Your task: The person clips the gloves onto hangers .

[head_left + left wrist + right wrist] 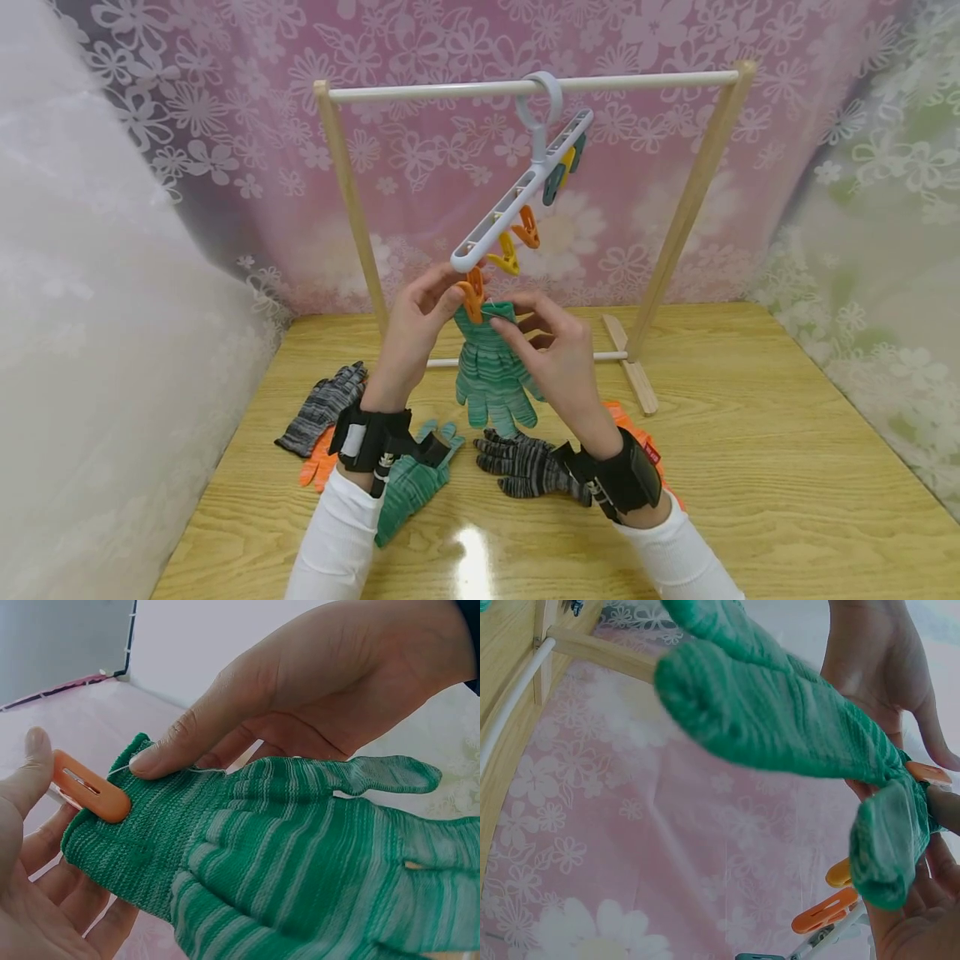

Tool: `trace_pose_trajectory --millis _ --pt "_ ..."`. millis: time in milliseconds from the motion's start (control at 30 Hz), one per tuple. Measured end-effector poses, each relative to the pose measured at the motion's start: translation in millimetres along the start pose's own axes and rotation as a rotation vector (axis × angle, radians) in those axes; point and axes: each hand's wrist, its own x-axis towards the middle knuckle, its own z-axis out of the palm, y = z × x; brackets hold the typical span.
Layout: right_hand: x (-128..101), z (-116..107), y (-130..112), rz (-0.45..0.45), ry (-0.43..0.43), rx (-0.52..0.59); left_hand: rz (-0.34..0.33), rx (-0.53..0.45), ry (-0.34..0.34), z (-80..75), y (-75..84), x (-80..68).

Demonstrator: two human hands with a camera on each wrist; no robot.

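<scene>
A green striped knit glove (pixel 491 367) hangs with its fingers down, its cuff in the jaws of an orange clothespin (pixel 472 296). That clothespin is at the near end of a light grey hanger (pixel 517 196). My left hand (pixel 412 333) pinches the clothespin, thumb at its handle end in the left wrist view. My right hand (pixel 558 350) pinches the glove's cuff beside the clothespin, thumb on the knit. A pale loose thread (pixel 210 769) shows by that thumb. In the right wrist view, the glove's fingers (pixel 780 720) spread in front of the hands.
The hanger hooks over a white rod (pixel 435 90) on a wooden stand (pixel 678 217). Yellow (pixel 505 254), orange and dark green clothespins hang farther along it. On the table (pixel 750 483) lie a green glove (pixel 412 492), black-grey gloves (pixel 525 467) and orange gloves (pixel 318 462).
</scene>
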Motion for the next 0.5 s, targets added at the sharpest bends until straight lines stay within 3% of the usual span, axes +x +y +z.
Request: trace_pose_trajectory --millis 500 --pt "-10 0 9 0.0 -0.04 -0.008 -0.057 -0.04 0.056 -2.3 -11.3 4.2"
